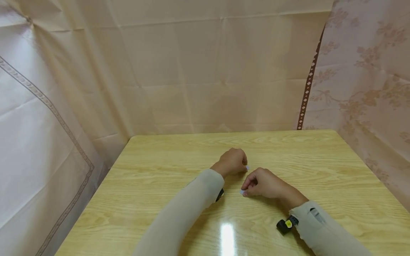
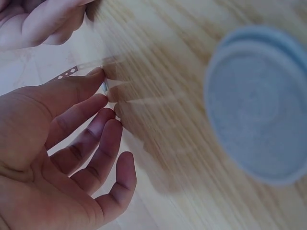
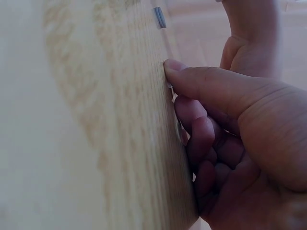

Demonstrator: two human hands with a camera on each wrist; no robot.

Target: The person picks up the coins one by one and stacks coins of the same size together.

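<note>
My left hand [image 1: 232,161], farther back on the table, pinches a small pale piece [image 1: 247,167] between thumb and index finger. The left wrist view shows this thin bluish piece [image 2: 105,86] close to the wood, the other fingers loosely bent. Nearer me and to the right, my right hand [image 1: 264,183] pinches a second small pale piece [image 1: 242,192] at the tabletop. Thumb and finger cover most of it in the right wrist view. A round grey-blue lid-like disc [image 2: 259,105] lies on the wood in the left wrist view; I cannot make it out in the head view.
The wood-grain table [image 1: 144,177] carries a bright light reflection near its front. Beige cloth [image 1: 208,71] hangs behind it, with patterned cloth [image 1: 368,71] at the right and pale cloth [image 1: 32,142] at the left. Wrist cameras sit under both sleeves.
</note>
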